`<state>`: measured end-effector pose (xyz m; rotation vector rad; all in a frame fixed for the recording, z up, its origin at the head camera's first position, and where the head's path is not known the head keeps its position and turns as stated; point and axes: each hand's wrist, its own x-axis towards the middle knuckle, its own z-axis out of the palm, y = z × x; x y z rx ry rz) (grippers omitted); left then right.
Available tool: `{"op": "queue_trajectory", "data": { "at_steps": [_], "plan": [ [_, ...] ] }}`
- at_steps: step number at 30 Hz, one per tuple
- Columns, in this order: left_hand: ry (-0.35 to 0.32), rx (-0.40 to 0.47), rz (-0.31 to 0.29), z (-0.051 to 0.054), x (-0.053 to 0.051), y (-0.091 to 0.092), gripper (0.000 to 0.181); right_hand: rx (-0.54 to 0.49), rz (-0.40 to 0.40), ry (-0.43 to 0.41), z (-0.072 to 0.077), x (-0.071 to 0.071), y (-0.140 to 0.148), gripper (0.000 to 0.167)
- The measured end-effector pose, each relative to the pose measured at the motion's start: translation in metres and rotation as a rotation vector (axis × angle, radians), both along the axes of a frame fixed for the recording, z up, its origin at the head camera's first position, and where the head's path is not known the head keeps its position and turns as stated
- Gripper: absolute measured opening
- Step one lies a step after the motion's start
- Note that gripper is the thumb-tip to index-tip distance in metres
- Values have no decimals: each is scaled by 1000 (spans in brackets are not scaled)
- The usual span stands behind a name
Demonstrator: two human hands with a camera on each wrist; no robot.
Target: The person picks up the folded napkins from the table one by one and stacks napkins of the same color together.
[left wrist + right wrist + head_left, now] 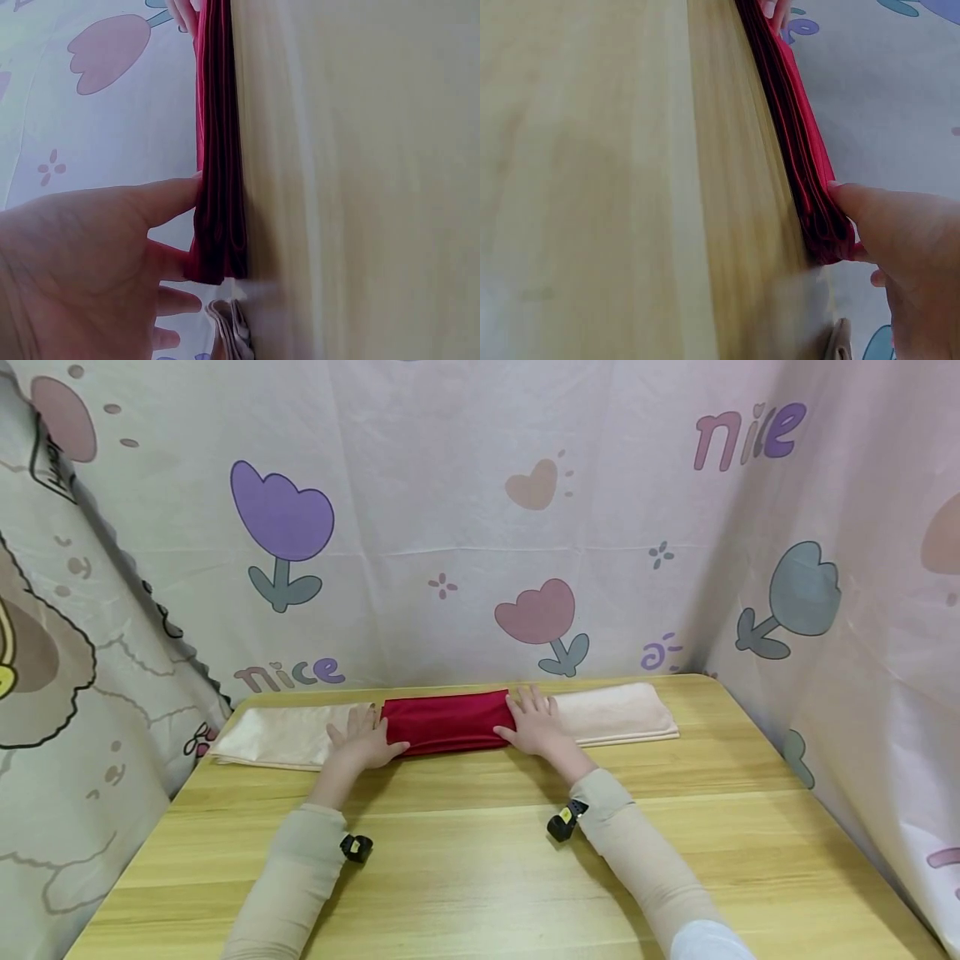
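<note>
Our left hand (363, 747) and right hand (536, 728), fingers spread, touch opposite ends of the folded red cloth (447, 721), between cream cloths (273, 737) (618, 714) on the counter (465, 860). We're probably straightening it; next calls for lifting away evenly.

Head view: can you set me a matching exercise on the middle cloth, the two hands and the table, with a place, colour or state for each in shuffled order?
Things:
1. Middle cloth
2. Left hand
3. Right hand
4. Table

Descriptions:
A. at the red cloth's right end
B. yellowish wood grain
C. red and folded
D. at the red cloth's left end

Pairs: 1-C, 2-D, 3-A, 4-B
</note>
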<state>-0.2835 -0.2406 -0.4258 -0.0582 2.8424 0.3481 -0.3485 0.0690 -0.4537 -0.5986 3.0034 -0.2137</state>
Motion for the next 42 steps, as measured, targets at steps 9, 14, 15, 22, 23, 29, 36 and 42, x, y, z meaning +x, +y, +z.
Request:
{"op": "queue_trajectory", "data": {
  "at_steps": [9, 14, 15, 22, 23, 29, 36, 42],
  "plan": [
    [30, 14, 4, 3, 15, -7, 84, -5, 29, 26, 5, 6, 16, 74],
    [64, 7, -7, 6, 20, -6, 83, -7, 40, 53, 9, 10, 26, 72],
    [70, 9, -8, 7, 21, -5, 82, -18, 43, 57, 11, 11, 28, 72],
    [121, -2, -33, 12, 28, 0, 79, -100, 27, 82, 18, 19, 44, 69],
    [128, -2, -38, 12, 29, 1, 79, -100, 23, 84, 19, 20, 47, 69],
    [171, 4, -66, 18, 35, 7, 75, -86, 11, 100, 26, 26, 63, 69],
    [213, -9, -115, 32, 41, 15, 75, -85, -8, 112, 37, 32, 85, 69],
    [220, -17, -144, 41, 43, 23, 75, -101, -15, 117, 49, 34, 101, 72]
  ]
}}
